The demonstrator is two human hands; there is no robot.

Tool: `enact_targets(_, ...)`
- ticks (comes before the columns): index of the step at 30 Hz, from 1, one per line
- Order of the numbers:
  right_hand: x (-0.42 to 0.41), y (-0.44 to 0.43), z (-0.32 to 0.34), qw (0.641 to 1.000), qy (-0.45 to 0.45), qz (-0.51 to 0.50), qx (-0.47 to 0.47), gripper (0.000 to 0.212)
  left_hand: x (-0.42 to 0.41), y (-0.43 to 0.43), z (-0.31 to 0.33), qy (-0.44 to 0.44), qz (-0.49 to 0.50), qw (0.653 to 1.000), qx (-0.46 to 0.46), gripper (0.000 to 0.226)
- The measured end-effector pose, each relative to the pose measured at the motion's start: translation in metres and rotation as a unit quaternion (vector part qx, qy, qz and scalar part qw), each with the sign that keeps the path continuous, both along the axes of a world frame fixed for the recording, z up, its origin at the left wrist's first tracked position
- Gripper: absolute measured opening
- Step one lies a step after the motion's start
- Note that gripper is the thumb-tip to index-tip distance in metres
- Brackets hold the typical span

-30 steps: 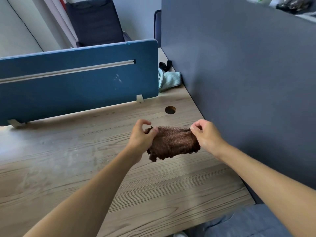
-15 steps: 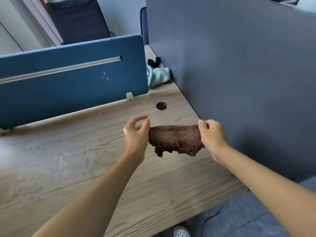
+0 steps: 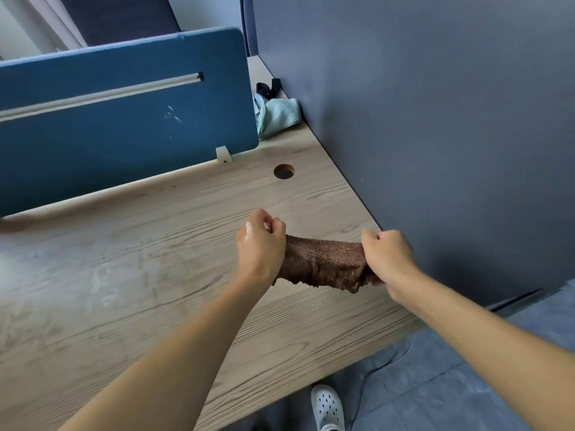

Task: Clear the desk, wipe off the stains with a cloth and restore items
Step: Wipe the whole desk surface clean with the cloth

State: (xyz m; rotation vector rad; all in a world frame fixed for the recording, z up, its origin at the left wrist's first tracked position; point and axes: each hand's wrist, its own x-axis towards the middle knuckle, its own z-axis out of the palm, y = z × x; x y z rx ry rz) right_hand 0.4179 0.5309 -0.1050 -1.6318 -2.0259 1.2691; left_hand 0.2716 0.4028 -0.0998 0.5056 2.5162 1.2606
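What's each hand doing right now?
Left hand: closed, gripping one end of the brown cloth.
Right hand: closed, gripping the other end.

brown cloth (image 3: 323, 262): both ends are hidden inside the left hand (image 3: 259, 244) and the right hand (image 3: 387, 258), which grip them.
desk (image 3: 124, 290): cut off by the left and bottom picture edges.
blue divider (image 3: 124, 129): its left part is cut off.
pale green cloth (image 3: 277, 115): at the desk's far right corner, partly hidden behind the blue divider.
black thing (image 3: 268, 88): just behind that cloth, too small to tell.
reddish spot (image 3: 14, 223): at the desk's far edge, blurred, cannot tell what.
white shoe (image 3: 326, 407): beyond the desk's near edge, cut off at the bottom.
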Motion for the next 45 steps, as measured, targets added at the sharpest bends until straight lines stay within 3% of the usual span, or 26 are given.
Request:
enact_targets(3, 0.006, 0.004, -0.016, 0.991, -0.095, -0.006, -0.093, 0.040, -0.009, 0.003, -0.025, -0.032, -0.084, 0.986, -0.139, 0.027)
enact_targets(4, 0.011, 0.005, -0.022, 0.980, -0.180, 0.045, -0.076, 0.045, -0.012, 0.002, -0.034, -0.050, -0.109, 0.971, -0.209, 0.029)
enact_targets(6, 0.020, 0.007, -0.039, 0.925, -0.311, 0.209, 0.060, 0.041, -0.016, -0.003, -0.051, -0.061, -0.121, 0.937, -0.322, 0.028)
enact_targets(9, 0.021, -0.002, -0.060, 0.854, -0.244, 0.405, 0.217, 0.036, -0.019, -0.010, -0.067, -0.027, -0.131, 0.918, -0.373, 0.045)
enact_targets(13, 0.001, -0.022, -0.079, 0.809, -0.121, 0.491, 0.300, 0.040, -0.031, -0.019, -0.077, 0.016, -0.201, 0.928, -0.315, 0.053)
enact_targets(16, -0.011, -0.028, -0.093, 0.772, -0.148, 0.521, 0.332, 0.051, -0.036, -0.023, -0.082, 0.076, -0.292, 0.897, -0.323, 0.050)
enact_targets(19, -0.014, -0.023, -0.104, 0.745, -0.188, 0.546, 0.334, 0.051, -0.042, -0.025, -0.090, 0.110, -0.277, 0.894, -0.336, 0.029)
enact_targets(22, -0.015, -0.006, -0.102, 0.723, -0.181, 0.554, 0.371, 0.053, -0.047, -0.023, -0.090, 0.026, -0.241, 0.918, -0.315, 0.016)
enact_targets(25, -0.020, 0.009, -0.093, 0.748, -0.197, 0.501, 0.389, 0.071, -0.053, -0.019, -0.080, -0.206, -0.184, 0.925, -0.262, 0.033)
enact_targets(27, -0.026, 0.002, -0.092, 0.772, -0.181, 0.468, 0.391, 0.066, -0.056, -0.021, -0.070, -0.299, -0.195, 0.891, -0.280, 0.037)
enact_targets(30, -0.035, -0.023, -0.097, 0.830, -0.141, 0.399, 0.364, 0.044, -0.057, -0.023, -0.065, -0.252, -0.270, 0.861, -0.349, 0.032)
enact_targets(32, -0.042, -0.038, -0.101, 0.851, -0.149, 0.373, 0.337, 0.032, -0.058, -0.021, -0.069, -0.204, -0.275, 0.885, -0.314, 0.020)
enact_targets(34, -0.047, -0.048, -0.104, 0.843, -0.186, 0.360, 0.353, 0.029, -0.057, -0.019, -0.070, -0.154, -0.275, 0.907, -0.278, 0.011)
enact_targets(37, -0.053, -0.050, -0.102, 0.865, -0.191, 0.337, 0.320, 0.019, -0.051, -0.018, -0.074, -0.099, -0.273, 0.927, -0.238, 0.012)
enact_targets(39, -0.055, -0.042, -0.101, 0.873, -0.154, 0.354, 0.297, 0.036, -0.048, -0.018, -0.074, -0.103, -0.283, 0.935, -0.187, 0.005)
enact_targets(41, -0.056, -0.027, -0.090, 0.892, -0.109, 0.389, 0.201, 0.060, -0.046, -0.017, -0.068, -0.113, -0.321, 0.928, -0.151, 0.008)
enact_targets(42, -0.057, -0.020, -0.085, 0.894, -0.105, 0.413, 0.141, 0.058, -0.047, -0.015, -0.063, -0.111, -0.344, 0.921, -0.142, 0.012)
enact_targets(44, -0.055, -0.011, -0.080, 0.878, -0.107, 0.451, 0.121, 0.018, -0.049, -0.010, -0.055, -0.089, -0.367, 0.917, -0.125, 0.015)
enact_targets(45, -0.053, -0.006, -0.079, 0.882, -0.095, 0.446, 0.119, 0.009, -0.051, -0.008, -0.051, -0.080, -0.361, 0.923, -0.110, 0.015)
